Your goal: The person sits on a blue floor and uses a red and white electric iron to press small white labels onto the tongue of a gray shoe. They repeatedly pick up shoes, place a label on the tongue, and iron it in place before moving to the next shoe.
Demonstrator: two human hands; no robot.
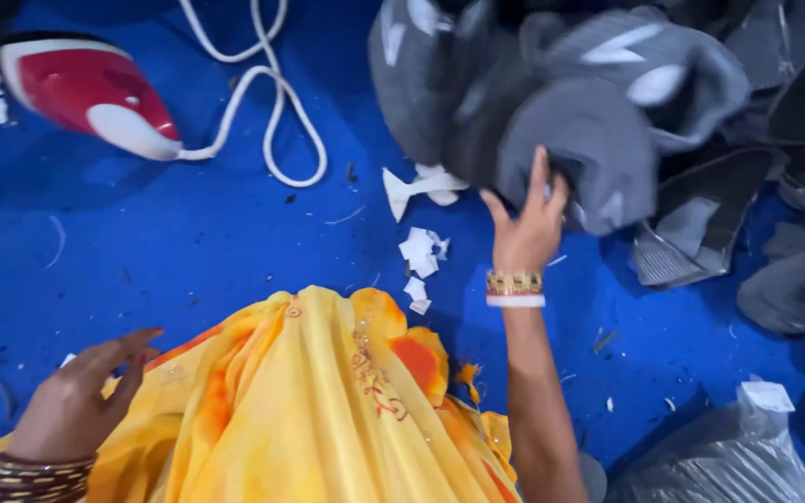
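My right hand [525, 224] reaches forward with fingers spread and touches the lower edge of a pile of grey fabric pieces [561, 102] at the top right of the blue surface [197, 242]. It grips nothing that I can see. My left hand [81, 396] hovers at the lower left, fingers loosely apart and empty, beside the yellow and orange cloth [309, 401] draped over my lap. Both wrists wear bangles.
A red and white iron [90, 93] lies at the top left, its white cord [263, 102] looping across the blue surface. Scraps of white paper [421, 251] lie near the middle. Dark grey cut pieces [784, 270] spread at right; a clear plastic bag [729, 456] sits at the lower right.
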